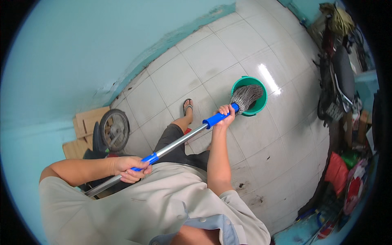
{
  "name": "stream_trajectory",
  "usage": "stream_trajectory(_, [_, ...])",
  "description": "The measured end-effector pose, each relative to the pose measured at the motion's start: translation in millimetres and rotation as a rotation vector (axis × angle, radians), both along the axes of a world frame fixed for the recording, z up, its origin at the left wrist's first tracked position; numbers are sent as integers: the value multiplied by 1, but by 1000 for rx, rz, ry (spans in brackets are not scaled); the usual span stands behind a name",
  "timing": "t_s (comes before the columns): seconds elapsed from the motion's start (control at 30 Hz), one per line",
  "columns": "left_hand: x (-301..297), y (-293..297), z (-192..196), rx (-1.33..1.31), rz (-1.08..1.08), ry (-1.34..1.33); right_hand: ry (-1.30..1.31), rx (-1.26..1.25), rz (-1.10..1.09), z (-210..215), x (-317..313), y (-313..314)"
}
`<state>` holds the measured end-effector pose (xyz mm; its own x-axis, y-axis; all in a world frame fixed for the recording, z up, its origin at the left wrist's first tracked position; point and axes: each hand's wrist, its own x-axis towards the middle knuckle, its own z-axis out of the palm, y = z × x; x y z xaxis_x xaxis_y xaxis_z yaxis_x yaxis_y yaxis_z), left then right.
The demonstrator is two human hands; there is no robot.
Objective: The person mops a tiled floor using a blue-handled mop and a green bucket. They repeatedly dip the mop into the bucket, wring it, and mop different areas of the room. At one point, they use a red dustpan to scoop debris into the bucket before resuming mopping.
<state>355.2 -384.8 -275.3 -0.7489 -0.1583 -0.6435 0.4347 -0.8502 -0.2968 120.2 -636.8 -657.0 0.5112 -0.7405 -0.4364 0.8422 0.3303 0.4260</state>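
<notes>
Your left hand (134, 168) is wrapped around the near blue sleeve (152, 158) of the string mop (179, 141), and your right hand (225, 115) is closed around the far blue sleeve (213, 120). The mop slants from near left to far right, its grey strands (247, 96) at the mouth of the green bucket (264, 103); you can't tell how deep they reach. A motorcycle (342, 67) stands far right.

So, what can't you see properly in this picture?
In the head view:
Bottom of the bucket: the mop covers much of it, so I can't tell what's inside.
Palms of the left hand and right hand: wrapped around the mop, out of sight.
Motorbike's far side: hidden by its own body.
</notes>
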Motion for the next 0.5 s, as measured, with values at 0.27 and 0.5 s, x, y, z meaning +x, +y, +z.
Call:
stream_trajectory(0.27, [83, -151, -69, -1178, -1419, -1178, 773, 300, 286, -55, 55, -71])
stream_trajectory(0.5, [181, -259, -8, 79, -208, -32, -318, -253, -740, 4, 112, -128])
